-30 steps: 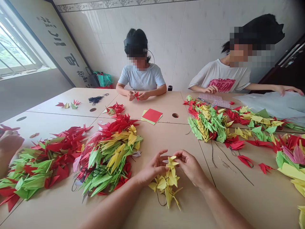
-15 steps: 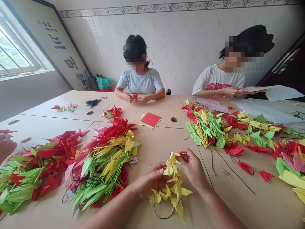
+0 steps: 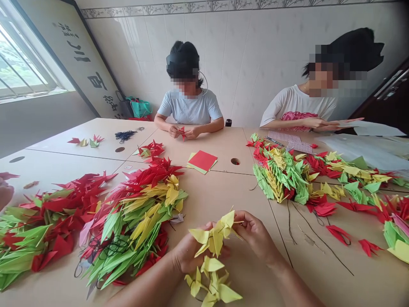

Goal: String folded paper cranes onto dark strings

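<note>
A string of yellow paper cranes (image 3: 212, 256) hangs between my hands above the wooden table (image 3: 220, 192). My left hand (image 3: 187, 253) is closed around the upper cranes from the left. My right hand (image 3: 252, 234) pinches the top crane and what looks like a thin needle or thread end at its fingertips. The lower cranes of the string lie bunched near the table's front edge.
Big heaps of strung red, green and yellow cranes (image 3: 134, 217) lie left, another heap (image 3: 287, 175) right. Square paper sheets (image 3: 203, 161) sit mid-table. Loose black threads (image 3: 306, 234) trail right. Two people sit opposite; one person folds a red crane (image 3: 182, 132). Another person's hand (image 3: 4, 194) shows far left.
Both my hands drew nearer to me and a little lower, tilting the top yellow cranes sideways. The person at the right lowered a white sheet toward the table.
</note>
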Available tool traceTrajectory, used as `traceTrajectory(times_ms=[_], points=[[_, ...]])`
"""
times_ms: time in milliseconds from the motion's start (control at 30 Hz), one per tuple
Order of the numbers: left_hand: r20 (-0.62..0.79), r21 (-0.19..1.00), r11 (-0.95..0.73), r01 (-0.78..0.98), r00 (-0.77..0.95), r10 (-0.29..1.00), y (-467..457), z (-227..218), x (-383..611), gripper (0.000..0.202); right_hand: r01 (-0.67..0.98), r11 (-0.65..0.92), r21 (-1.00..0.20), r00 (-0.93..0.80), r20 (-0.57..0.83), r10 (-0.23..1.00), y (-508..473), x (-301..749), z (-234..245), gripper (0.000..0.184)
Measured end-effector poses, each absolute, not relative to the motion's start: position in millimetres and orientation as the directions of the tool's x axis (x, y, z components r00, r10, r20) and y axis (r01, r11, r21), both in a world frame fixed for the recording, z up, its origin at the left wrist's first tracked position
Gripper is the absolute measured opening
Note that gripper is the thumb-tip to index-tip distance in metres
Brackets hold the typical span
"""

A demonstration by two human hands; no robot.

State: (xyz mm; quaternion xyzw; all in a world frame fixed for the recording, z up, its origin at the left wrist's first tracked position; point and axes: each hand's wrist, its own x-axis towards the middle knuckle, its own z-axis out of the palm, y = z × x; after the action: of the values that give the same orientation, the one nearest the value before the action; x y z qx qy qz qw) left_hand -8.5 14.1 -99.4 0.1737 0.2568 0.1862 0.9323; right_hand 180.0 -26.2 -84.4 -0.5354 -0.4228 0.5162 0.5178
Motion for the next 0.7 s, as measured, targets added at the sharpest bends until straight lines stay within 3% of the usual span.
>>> traceTrajectory(times_ms=[200, 367, 567, 700], points=[[-0.456, 0.325, 0.895, -0.306, 0.778, 0.432, 19, -97, -9, 0.022, -0.06, -0.128, -0.99, 0.147, -0.135, 0.98, -23, 191, -92, 0.025], [-0.471, 0.318, 0.882, -0.348, 0.749, 0.465, 24, -98, -9, 0.017, -0.077, -0.086, -0.993, 0.184, -0.099, 0.978, -23, 193, -92, 0.028], [-0.434, 0.375, 0.847, -0.377, 0.736, 0.52, 20, -92, -8, 0.054, -0.064, -0.048, -0.997, 0.152, -0.057, 0.987, -26, 187, -89, 0.023], [-0.409, 0.463, 0.795, -0.392, 0.701, 0.584, 18, -92, -10, 0.053, -0.067, -0.034, -0.997, 0.139, -0.043, 0.989, -27, 185, -89, 0.02]])
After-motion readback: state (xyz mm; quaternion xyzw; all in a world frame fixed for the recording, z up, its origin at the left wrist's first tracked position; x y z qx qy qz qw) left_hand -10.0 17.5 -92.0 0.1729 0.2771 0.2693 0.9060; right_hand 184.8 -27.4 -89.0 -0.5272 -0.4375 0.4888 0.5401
